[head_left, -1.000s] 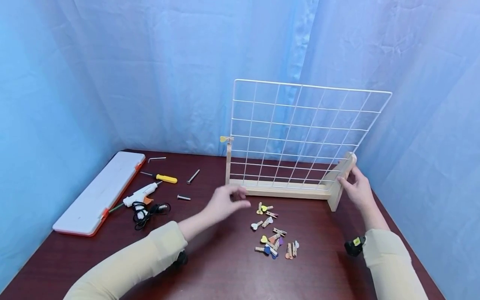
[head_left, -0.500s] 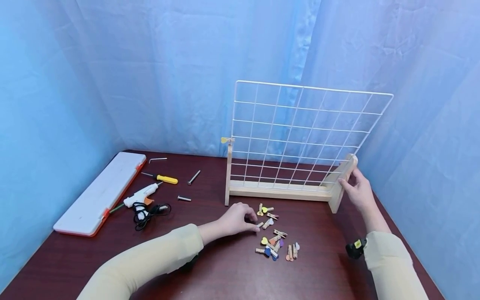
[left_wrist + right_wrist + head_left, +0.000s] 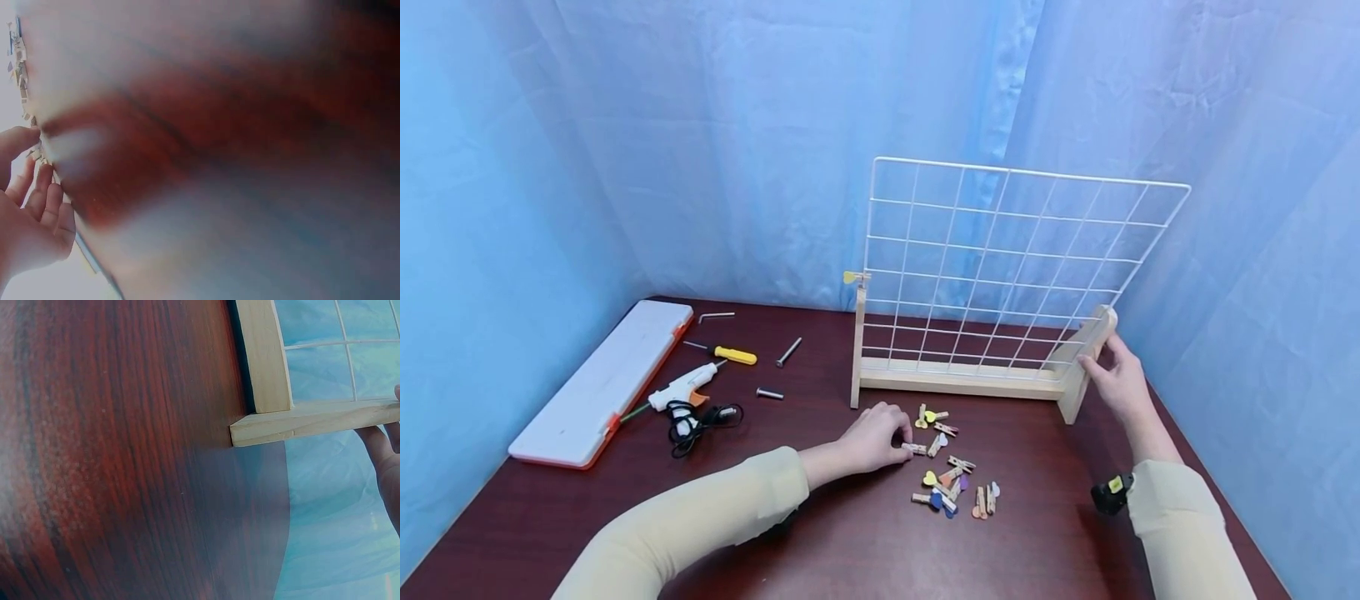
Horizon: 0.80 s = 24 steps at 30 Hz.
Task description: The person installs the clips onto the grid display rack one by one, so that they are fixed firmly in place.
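Note:
Beside the scattered clothespins, my left hand (image 3: 874,438) pinches a small wooden clothespin (image 3: 916,449) between thumb and fingers; its heart end is hidden by the hand. My right hand (image 3: 1120,385) holds the right wooden upright (image 3: 1086,362) of a stand, thumb on the near side. A white wire grid (image 3: 992,242) rises from that stand's wooden base bar (image 3: 962,383). Clipped at the grid's left edge is a clothespin with a yellow heart (image 3: 852,277). In the right wrist view, fingers (image 3: 387,469) touch the upright from its outer side.
Several clothespins with coloured hearts (image 3: 946,487) lie before the stand. To the left are a white glue gun (image 3: 683,388) with a black cord, a yellow screwdriver (image 3: 734,356), two bolts (image 3: 788,352), a hex key (image 3: 717,315) and a long white case (image 3: 602,383). Curtains surround the table.
My left hand has come down and right from near the stand's left end to the clothespins, and now holds one, which has turned. My right hand keeps its place on the upright.

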Motion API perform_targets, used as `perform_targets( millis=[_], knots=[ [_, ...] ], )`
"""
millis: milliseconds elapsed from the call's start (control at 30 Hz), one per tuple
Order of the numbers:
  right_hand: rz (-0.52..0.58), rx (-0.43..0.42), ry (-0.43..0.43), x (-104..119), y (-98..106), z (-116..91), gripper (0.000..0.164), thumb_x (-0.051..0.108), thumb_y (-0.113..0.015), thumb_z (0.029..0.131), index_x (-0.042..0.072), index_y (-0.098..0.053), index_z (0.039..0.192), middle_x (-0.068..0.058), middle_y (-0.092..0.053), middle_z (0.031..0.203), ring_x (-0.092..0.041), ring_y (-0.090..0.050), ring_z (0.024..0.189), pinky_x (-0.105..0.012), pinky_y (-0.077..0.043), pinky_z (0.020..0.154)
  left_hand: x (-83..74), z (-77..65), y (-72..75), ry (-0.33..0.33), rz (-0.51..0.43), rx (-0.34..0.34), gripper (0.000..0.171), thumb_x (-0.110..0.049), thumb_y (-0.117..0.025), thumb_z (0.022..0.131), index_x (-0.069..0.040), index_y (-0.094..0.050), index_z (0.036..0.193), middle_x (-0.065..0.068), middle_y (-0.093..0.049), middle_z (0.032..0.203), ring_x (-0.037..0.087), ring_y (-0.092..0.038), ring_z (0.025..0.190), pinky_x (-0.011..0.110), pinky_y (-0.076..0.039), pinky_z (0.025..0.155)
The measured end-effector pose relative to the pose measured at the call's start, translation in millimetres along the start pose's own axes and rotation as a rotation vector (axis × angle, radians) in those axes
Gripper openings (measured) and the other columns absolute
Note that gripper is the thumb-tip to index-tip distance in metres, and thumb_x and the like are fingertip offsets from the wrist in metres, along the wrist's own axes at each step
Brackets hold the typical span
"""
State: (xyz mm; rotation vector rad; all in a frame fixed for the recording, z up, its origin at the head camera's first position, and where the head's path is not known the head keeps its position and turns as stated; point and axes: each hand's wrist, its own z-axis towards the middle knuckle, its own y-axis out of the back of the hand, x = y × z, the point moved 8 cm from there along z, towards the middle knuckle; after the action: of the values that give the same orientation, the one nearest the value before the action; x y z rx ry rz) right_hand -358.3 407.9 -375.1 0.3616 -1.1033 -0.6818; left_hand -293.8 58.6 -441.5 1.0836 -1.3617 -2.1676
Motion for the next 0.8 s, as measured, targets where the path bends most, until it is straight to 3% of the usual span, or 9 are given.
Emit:
perform_targets(
  millis=[167, 333, 533, 633, 800],
  knots=[
    [0.008, -0.006, 0.011, 1, 0, 1, 0.051, 0.015, -0.057, 0.087, 0.020, -0.040, 0.135, -0.018, -0.046, 0.128, 0.005, -0.044, 0.101, -0.001, -0.041, 0.071, 2.7, -0.8, 14.9, 0.010, -0.180, -0.034, 0.014, -0.019, -0.072, 0.073, -0.014, -0.059, 0.074, -0.006, -0.057, 0.067, 0.006, -0.051, 0.063, 0.014, -0.041, 0.055],
    [0.009, -0.008, 0.017, 0, 0, 1, 0.051, 0.013, -0.058, 0.087, 0.017, -0.041, 0.134, -0.019, -0.046, 0.127, 0.007, -0.043, 0.100, -0.001, -0.041, 0.071, 5.9, -3.0, 45.8, 0.007, -0.297, -0.129, 0.007, -0.019, -0.070, 0.076, -0.014, -0.066, 0.079, -0.011, -0.062, 0.069, 0.000, -0.053, 0.063, 0.014, -0.043, 0.056],
    [0.011, 0.000, 0.014, -1, 0, 0, 0.051, 0.013, -0.057, 0.087, 0.019, -0.040, 0.135, -0.019, -0.046, 0.127, 0.005, -0.044, 0.101, -0.002, -0.042, 0.071, 10.2, -3.7, 109.7, 0.034, -0.300, -0.339, 0.009, -0.020, -0.072, 0.075, -0.018, -0.071, 0.083, -0.010, -0.066, 0.081, 0.001, -0.056, 0.072, 0.023, -0.048, 0.063],
    [0.020, -0.005, 0.023, 1, 0, 0, 0.051, 0.012, -0.057, 0.087, 0.018, -0.040, 0.134, -0.019, -0.047, 0.126, 0.006, -0.045, 0.099, -0.002, -0.041, 0.070, 17.1, -1.9, 143.9, 0.074, -0.309, -0.436, 0.010, -0.024, -0.072, 0.074, -0.020, -0.070, 0.084, -0.010, -0.066, 0.081, 0.003, -0.054, 0.067, 0.024, -0.048, 0.057],
    [0.052, -0.015, 0.040, 22, 3, -4, 0.050, 0.002, -0.057, 0.085, 0.008, -0.043, 0.132, -0.024, -0.047, 0.124, 0.005, -0.045, 0.098, -0.001, -0.041, 0.071, 27.0, -1.0, 199.3, 0.122, -0.405, -0.604, 0.012, -0.021, -0.073, 0.074, -0.014, -0.071, 0.083, -0.004, -0.067, 0.077, 0.008, -0.052, 0.061, 0.019, -0.042, 0.050]
  ],
)
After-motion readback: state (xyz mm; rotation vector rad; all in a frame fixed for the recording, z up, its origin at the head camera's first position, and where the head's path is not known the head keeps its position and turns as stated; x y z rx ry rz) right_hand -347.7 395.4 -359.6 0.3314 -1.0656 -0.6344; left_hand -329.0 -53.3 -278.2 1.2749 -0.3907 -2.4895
